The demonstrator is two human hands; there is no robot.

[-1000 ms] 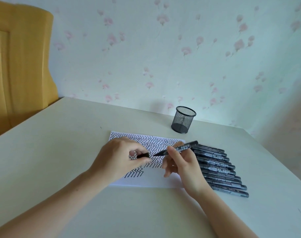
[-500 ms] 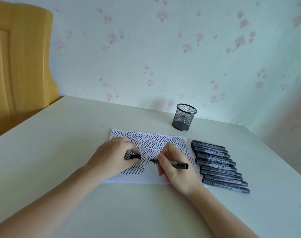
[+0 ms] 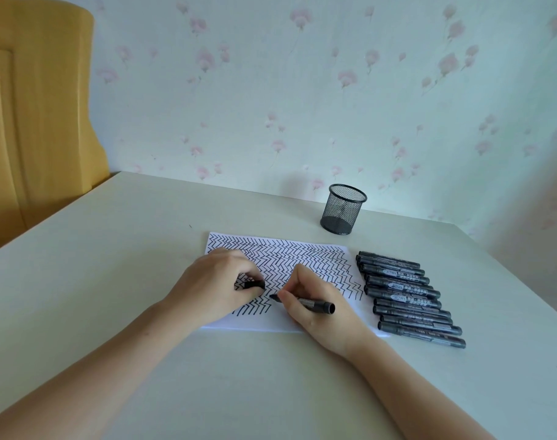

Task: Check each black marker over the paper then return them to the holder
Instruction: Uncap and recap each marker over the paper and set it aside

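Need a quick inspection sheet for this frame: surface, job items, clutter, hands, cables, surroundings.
Surface: pale table, bare where visible.
Job's things: paper covered in black zigzag strokes, lower strip blank; uncapped marker, tip on the paper; cap; row of capped markers lying right of the paper; mesh holder upright behind the paper, no markers seen in it.
Clutter: nothing seen.
Hands: right hand holds the marker in a writing grip; left hand rests on the paper, pinching the cap.
Cables: nothing seen.
Surroundings: floral wallpaper behind; yellow panel at left.
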